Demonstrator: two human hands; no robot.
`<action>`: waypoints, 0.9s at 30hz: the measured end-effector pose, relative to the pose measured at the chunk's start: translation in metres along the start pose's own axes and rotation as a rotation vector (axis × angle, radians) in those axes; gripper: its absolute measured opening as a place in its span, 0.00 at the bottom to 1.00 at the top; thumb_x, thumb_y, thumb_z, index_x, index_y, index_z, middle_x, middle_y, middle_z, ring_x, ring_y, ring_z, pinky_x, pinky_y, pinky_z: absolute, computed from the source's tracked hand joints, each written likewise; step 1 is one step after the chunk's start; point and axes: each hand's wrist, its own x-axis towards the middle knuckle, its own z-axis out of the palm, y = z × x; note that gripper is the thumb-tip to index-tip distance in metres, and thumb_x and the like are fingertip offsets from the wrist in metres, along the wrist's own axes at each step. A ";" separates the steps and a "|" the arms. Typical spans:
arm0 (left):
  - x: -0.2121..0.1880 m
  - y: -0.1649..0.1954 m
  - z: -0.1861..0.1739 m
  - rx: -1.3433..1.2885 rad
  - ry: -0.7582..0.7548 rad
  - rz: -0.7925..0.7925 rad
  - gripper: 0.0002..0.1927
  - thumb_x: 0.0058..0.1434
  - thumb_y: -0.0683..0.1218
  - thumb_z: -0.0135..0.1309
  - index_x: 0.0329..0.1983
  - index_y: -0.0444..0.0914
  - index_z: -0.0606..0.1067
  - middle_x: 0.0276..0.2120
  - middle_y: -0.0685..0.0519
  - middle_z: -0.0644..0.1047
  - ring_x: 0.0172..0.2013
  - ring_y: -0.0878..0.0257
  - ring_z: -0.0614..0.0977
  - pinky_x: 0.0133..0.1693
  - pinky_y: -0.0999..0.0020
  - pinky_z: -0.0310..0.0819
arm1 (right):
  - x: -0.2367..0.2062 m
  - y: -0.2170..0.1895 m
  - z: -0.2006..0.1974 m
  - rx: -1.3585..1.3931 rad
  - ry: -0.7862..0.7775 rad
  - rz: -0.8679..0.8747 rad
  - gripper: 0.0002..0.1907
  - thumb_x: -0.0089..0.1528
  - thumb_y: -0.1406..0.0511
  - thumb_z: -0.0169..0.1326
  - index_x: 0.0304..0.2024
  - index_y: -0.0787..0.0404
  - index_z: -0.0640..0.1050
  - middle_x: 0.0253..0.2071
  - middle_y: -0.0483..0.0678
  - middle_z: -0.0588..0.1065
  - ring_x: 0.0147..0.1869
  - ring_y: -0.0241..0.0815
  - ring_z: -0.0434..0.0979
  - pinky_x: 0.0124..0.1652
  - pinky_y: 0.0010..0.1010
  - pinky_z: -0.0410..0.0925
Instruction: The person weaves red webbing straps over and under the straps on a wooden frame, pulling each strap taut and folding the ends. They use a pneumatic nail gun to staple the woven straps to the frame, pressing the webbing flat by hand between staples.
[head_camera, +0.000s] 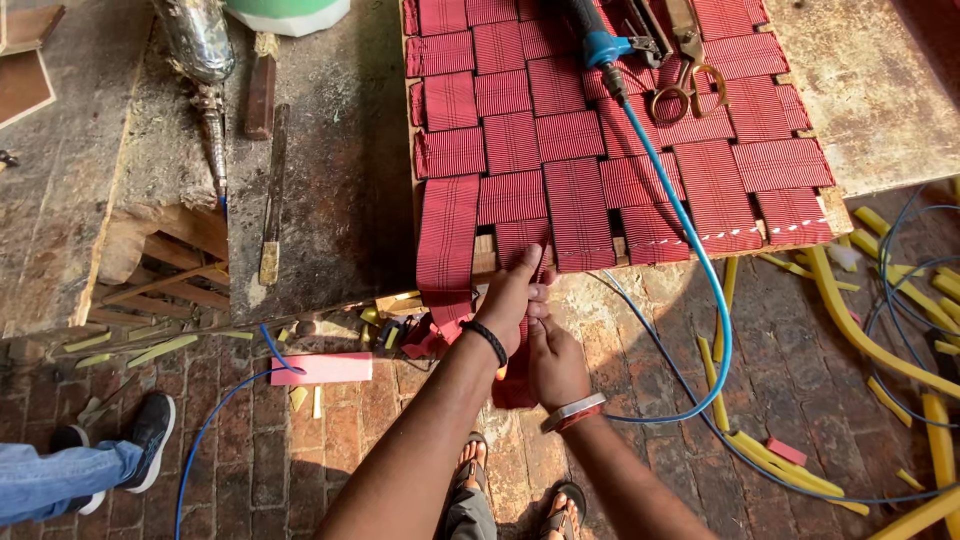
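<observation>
I have both hands clenched on one red webbing strap (520, 300) at the woven frame's (600, 130) near edge: left hand (512, 300) uppermost, right hand (555, 362) below, strap running lengthwise toward me.

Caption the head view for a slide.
Both hands, left hand and right hand, pull a red webbing strap taut on a woven frame.

Red webbing strap (522, 262), dark-striped, pulled off the near edge of the woven seat frame (600, 140) in my two fists; its free tail hangs down behind my wrists, apparently to the brick floor.
</observation>
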 end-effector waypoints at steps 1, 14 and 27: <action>0.002 -0.002 0.001 0.008 0.029 -0.014 0.26 0.68 0.67 0.48 0.30 0.41 0.72 0.16 0.64 0.64 0.18 0.71 0.63 0.22 0.71 0.56 | 0.001 -0.007 -0.014 -0.191 -0.083 0.115 0.23 0.69 0.51 0.45 0.52 0.59 0.80 0.31 0.55 0.81 0.34 0.46 0.82 0.37 0.35 0.73; 0.013 -0.006 0.010 0.014 0.138 0.121 0.26 0.67 0.64 0.51 0.23 0.43 0.66 0.16 0.61 0.63 0.16 0.69 0.62 0.20 0.71 0.57 | 0.122 -0.135 -0.072 -1.408 -0.372 -0.659 0.55 0.55 0.45 0.56 0.78 0.45 0.44 0.79 0.52 0.39 0.82 0.49 0.37 0.74 0.45 0.36; -0.033 -0.065 0.023 -0.061 0.230 0.258 0.28 0.74 0.59 0.44 0.18 0.47 0.59 0.13 0.64 0.57 0.14 0.73 0.55 0.16 0.71 0.47 | 0.116 -0.148 -0.065 -1.457 -0.415 -0.512 0.63 0.49 0.43 0.63 0.77 0.37 0.41 0.80 0.47 0.36 0.82 0.43 0.34 0.75 0.41 0.33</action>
